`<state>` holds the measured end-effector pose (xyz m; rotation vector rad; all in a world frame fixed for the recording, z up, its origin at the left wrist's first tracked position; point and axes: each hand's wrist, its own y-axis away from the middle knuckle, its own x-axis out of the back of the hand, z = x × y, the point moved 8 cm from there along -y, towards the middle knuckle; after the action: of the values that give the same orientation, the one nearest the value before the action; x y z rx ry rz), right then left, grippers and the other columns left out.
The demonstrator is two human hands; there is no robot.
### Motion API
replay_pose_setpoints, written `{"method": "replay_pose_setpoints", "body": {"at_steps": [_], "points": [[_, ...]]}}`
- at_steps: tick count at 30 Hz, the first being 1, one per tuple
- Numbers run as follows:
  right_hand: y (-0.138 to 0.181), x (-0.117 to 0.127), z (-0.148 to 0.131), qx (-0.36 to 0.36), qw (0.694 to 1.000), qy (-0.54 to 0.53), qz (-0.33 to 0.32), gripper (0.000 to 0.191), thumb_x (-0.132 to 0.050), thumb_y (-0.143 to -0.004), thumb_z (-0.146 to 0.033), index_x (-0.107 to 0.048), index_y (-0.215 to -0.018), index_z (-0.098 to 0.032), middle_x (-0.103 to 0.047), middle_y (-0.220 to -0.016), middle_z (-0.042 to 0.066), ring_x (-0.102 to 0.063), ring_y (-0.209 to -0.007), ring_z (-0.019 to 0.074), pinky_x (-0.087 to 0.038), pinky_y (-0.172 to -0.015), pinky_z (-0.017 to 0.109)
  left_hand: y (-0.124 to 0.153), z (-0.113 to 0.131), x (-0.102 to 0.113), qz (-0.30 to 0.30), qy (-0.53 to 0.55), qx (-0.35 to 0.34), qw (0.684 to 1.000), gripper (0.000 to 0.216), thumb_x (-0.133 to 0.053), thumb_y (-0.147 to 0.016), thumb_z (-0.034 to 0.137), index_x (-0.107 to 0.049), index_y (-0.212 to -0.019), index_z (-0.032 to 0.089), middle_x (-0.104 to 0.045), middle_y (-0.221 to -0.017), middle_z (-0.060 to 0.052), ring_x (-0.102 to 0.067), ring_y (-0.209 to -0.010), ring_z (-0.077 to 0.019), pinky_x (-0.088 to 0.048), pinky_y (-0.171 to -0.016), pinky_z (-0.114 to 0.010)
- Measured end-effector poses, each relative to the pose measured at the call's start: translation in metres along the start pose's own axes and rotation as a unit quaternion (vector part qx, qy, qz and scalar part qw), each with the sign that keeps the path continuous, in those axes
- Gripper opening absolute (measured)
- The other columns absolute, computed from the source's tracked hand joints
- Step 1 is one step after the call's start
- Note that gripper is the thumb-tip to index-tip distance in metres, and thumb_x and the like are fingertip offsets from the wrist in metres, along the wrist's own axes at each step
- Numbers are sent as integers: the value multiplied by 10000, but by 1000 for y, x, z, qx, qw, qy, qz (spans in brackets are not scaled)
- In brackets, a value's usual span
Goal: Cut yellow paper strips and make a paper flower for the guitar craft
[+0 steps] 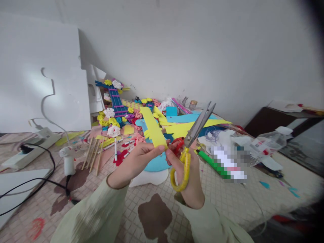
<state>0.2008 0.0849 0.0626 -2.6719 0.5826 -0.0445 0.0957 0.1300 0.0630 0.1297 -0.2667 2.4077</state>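
My left hand pinches the lower end of a yellow paper-like strip, which points up and away. My right hand is closed round a pair of scissors with yellow and red wrapped handles. Their blades point up to the right, slightly apart, and are clear of the strip. The right thumb and fingertips meet the strip's near end beside my left thumb; whether they grip it too I cannot tell. Below and behind the hands lies a light-blue cut shape on a white piece.
Craft flowers and a blue lattice fill the back. Wooden sticks, markers and a glue gun lie left, near a power strip with cables. A green cutter and a plastic bottle are right.
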Motion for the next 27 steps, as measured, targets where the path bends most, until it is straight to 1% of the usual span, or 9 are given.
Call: {"method": "replay_pose_setpoints", "body": {"at_steps": [4, 6, 9, 11, 15, 18, 22, 25, 27], "points": [[0, 3, -1, -12, 1000, 5, 23, 178, -610, -693, -289, -465, -709, -185, -524, -574, -30, -464, -456, 85, -414, -462, 231, -1, 6, -2, -13, -9, -27, 999, 236, -480, -812, 330, -648, -796, 166, -641, -825, -13, -550, -826, -158, -415, -818, -283], [2, 4, -1, -18, 999, -1, 33, 185, -621, -686, -287, -472, -723, -183, -531, -592, -25, -473, -467, 87, -421, -468, 233, -1, 6, 2, 11, -16, -26, 999, 225, -502, -795, 341, -636, -814, 160, -632, -803, -17, -549, -779, -153, -433, -757, -273], [4, 4, 3, -28, 998, -53, 35, 207, -627, -682, -290, -466, -760, -187, -548, -652, -16, -504, -498, 93, -432, -478, 237, 1, 5, 12, 74, -35, -4, 997, 238, -537, -763, 366, -616, -733, 144, -606, -702, -16, -535, -664, -133, -429, -632, -245], [4, 3, 6, -43, 995, -85, 23, 206, -616, -690, -304, -458, -752, -188, -549, -655, -15, -515, -496, 98, -428, -464, 241, 2, 4, 15, 91, -44, 6, 995, 250, -542, -756, 373, -609, -683, 143, -589, -645, -9, -523, -620, -122, -410, -593, -233], [-1, -1, 8, -58, 993, -106, -11, 222, -624, -679, -317, -449, -729, -189, -527, -608, -36, -506, -465, 97, -405, -432, 236, 1, 6, 16, 75, -57, 4, 996, 261, -547, -751, 363, -592, -618, 143, -547, -576, 8, -492, -576, -107, -379, -564, -223], [-8, -2, 6, -49, 993, -106, -21, 256, -659, -636, -297, -445, -733, -194, -503, -582, -58, -449, -422, 73, -370, -408, 220, 0, 5, 18, 65, -65, 17, 996, 267, -561, -738, 349, -580, -581, 134, -536, -551, 6, -475, -552, -101, -368, -548, -220], [-14, -1, 6, -53, 997, -56, -25, 242, -665, -615, -301, -466, -686, -182, -464, -555, -60, -387, -417, 55, -324, -385, 200, 0, 1, 12, 25, -66, 32, 997, 268, -564, -735, 360, -600, -603, 130, -559, -554, -5, -494, -552, -104, -379, -544, -222], [-16, -1, 6, -63, 997, -29, -25, 231, -657, -617, -312, -472, -665, -182, -436, -520, -66, -391, -421, 63, -322, -381, 199, -1, 0, 5, 0, -62, 27, 998, 281, -543, -754, 366, -604, -609, 133, -571, -563, -7, -515, -554, -101, -390, -541, -216], [-17, -1, 4, -63, 998, -23, -21, 230, -656, -613, -303, -465, -649, -182, -429, -507, -69, -391, -416, 63, -323, -375, 197, -1, -1, 0, -19, -48, 25, 998, 277, -530, -764, 376, -617, -657, 136, -599, -604, -15, -540, -580, -108, -411, -558, -218]]}}
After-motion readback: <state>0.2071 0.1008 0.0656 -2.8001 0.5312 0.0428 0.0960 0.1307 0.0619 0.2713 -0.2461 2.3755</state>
